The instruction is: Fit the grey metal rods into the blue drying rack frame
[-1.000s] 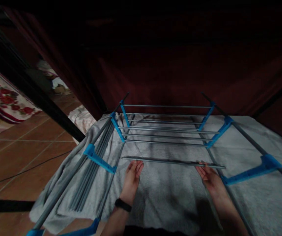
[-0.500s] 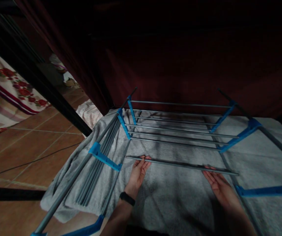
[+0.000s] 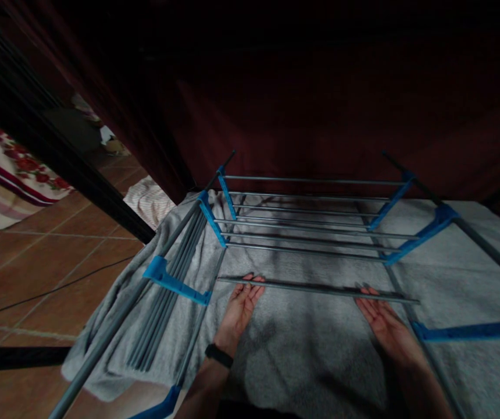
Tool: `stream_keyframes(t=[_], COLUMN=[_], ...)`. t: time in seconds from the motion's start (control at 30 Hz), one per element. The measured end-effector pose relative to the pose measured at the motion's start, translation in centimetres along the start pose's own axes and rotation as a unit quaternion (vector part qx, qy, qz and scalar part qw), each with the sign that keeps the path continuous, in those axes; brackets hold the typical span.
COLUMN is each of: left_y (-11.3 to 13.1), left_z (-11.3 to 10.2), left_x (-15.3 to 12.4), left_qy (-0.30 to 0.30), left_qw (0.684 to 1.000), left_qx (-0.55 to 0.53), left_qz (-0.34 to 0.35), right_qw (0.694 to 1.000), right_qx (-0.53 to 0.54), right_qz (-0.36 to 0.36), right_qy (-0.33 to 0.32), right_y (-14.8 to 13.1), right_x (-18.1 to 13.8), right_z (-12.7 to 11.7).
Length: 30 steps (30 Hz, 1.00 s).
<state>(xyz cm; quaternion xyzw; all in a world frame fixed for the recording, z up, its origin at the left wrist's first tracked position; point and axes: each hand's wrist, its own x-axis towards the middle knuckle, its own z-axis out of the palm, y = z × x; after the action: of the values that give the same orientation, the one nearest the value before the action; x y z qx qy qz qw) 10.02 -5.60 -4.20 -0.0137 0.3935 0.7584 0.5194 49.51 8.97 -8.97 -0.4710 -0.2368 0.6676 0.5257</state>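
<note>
A thin grey metal rod (image 3: 306, 287) lies level across both palms-up hands, above the blanket. My left hand (image 3: 242, 302), with a dark band at the wrist, holds it near its left end between thumb and fingers. Toward the right end, my right hand (image 3: 378, 314) supports it on its fingers. Beyond the hands stands a partly built rack of grey tubes, its crossbars (image 3: 302, 237) fitted between blue plastic brackets (image 3: 213, 218). A nearer left bracket (image 3: 175, 283) and a nearer right bracket (image 3: 472, 330) have no crossbar between them.
Several loose rods (image 3: 169, 299) lie in a bundle at the left on a grey blanket (image 3: 285, 343). A dark red curtain (image 3: 297, 128) hangs behind. At the left are a black bar (image 3: 88, 174), a cable (image 3: 58, 288) and the tiled floor (image 3: 27, 262).
Both hands still hold the rod, which stays nearly level in front of the rack. The right hand's fingers look a little more straightened under it. The view has shifted slightly.
</note>
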Motion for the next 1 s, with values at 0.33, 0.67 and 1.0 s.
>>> stream_keyframes(t=[0.33,0.67,1.0], left_y=[0.4,0.7,0.8], left_z=[2.1,2.0,2.0], left_x=[-0.4,-0.3,0.1], left_qy=[0.076,0.063,0.074], left_qw=[0.996,0.996,0.996], left_qx=[0.051,0.069,0.035], left_qz=[0.012,0.005,-0.023], right_qw=[0.999,0.999,0.998], right_qx=[0.034,0.048,0.045], right_qz=[0.003,0.011,-0.011], right_qy=[-0.005,-0.009,-0.047], right_y=[0.5,0.1,1.1], right_x=[0.7,0.0,0.7], right_z=[-0.4,0.5,-0.5])
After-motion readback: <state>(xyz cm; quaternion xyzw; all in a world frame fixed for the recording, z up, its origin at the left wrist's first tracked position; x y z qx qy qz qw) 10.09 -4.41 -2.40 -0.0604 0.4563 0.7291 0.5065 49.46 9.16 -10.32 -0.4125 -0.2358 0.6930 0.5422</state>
